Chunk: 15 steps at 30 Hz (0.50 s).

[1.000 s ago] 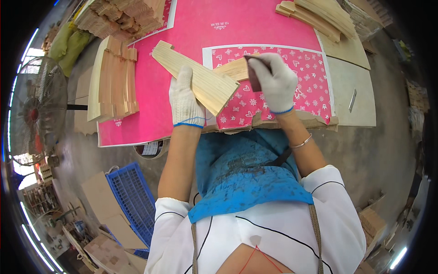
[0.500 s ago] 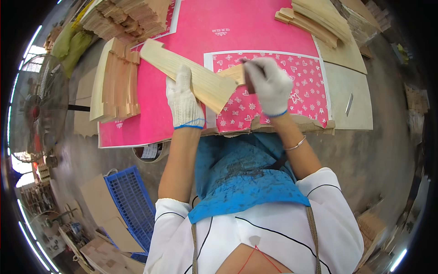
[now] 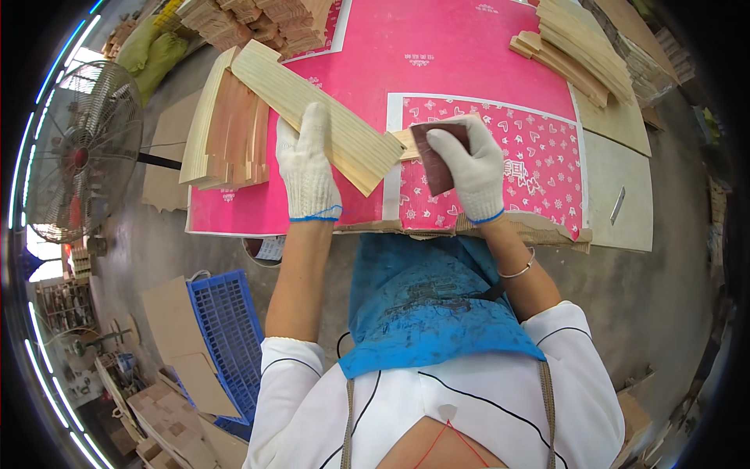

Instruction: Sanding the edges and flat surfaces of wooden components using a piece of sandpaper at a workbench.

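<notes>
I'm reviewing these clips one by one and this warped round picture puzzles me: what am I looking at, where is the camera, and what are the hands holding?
No machine here: a person works bare-armed in white knit gloves. The camera sits on their head and looks down, and its fisheye lens bends straight edges. The left hand presses on a pale wooden slat. The right hand holds a dark brown sheet, likely sandpaper, at the slat's end. Both rest over a pink patterned sheet covering the table. More wooden pieces are stacked at left and at the far right. A blue apron shows below.
</notes>
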{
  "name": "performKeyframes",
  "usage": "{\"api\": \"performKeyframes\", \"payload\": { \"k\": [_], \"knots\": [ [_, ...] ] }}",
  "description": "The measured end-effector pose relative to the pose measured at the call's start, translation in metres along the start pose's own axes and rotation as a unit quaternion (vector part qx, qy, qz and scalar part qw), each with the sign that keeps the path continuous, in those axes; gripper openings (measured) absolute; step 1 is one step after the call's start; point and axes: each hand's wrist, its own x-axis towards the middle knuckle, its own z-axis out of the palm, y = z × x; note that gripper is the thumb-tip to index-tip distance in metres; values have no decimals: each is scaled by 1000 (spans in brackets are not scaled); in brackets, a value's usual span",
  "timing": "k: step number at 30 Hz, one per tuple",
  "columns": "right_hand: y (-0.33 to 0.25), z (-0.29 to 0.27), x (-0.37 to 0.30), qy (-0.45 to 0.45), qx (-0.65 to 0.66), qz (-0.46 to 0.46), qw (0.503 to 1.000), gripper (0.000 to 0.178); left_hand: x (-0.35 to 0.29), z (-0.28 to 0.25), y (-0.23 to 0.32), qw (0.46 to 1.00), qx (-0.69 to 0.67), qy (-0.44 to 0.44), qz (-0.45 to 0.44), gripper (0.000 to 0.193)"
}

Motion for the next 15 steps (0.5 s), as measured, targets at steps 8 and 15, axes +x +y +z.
{"api": "performKeyframes", "payload": {
  "k": [8,15],
  "knots": [
    [11,24,-45,-270,-255,-284,884,10,1,5,-3,995,-75,-4,-60,50],
    [2,1,-11,9,183,207,961,23,-3,-10,-3,987,-145,-70,-21,49]
  ]
}}
